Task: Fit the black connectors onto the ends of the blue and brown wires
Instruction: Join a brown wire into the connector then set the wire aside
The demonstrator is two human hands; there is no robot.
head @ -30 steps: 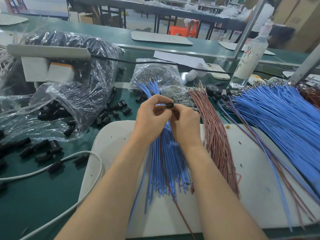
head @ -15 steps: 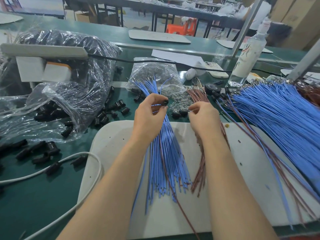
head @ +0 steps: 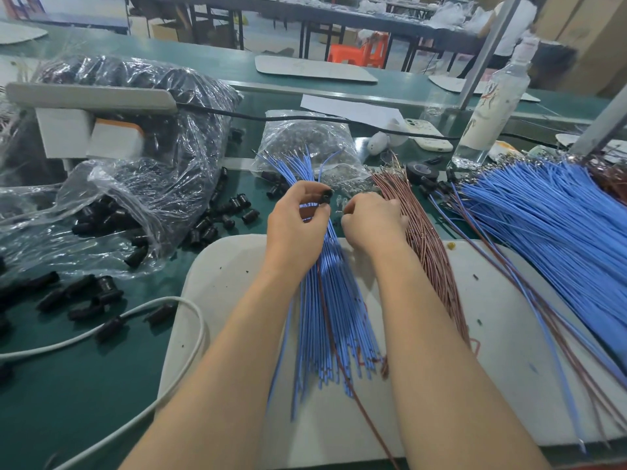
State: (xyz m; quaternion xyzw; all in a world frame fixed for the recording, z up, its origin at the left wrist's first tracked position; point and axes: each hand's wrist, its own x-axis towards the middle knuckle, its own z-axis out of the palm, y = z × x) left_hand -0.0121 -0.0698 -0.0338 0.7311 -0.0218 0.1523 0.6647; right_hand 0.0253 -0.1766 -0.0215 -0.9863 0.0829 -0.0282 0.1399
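- Loose connectors (head: 217,225) spill from a clear bag (head: 135,198) onto the green bench (head: 84,385), left of the white mat (head: 224,300).
- The left hand (head: 298,232) pinches one black connector (head: 326,197) between thumb and fingertips, above the fanned blue wires (head: 325,317).
- The right hand (head: 373,222) is just beside it, fingers curled, touching the brown wires (head: 431,252). Whether it grasps anything cannot be told.
- Bare mat lies left of the left forearm, and a blue heap (head: 549,232) crowds its right edge.
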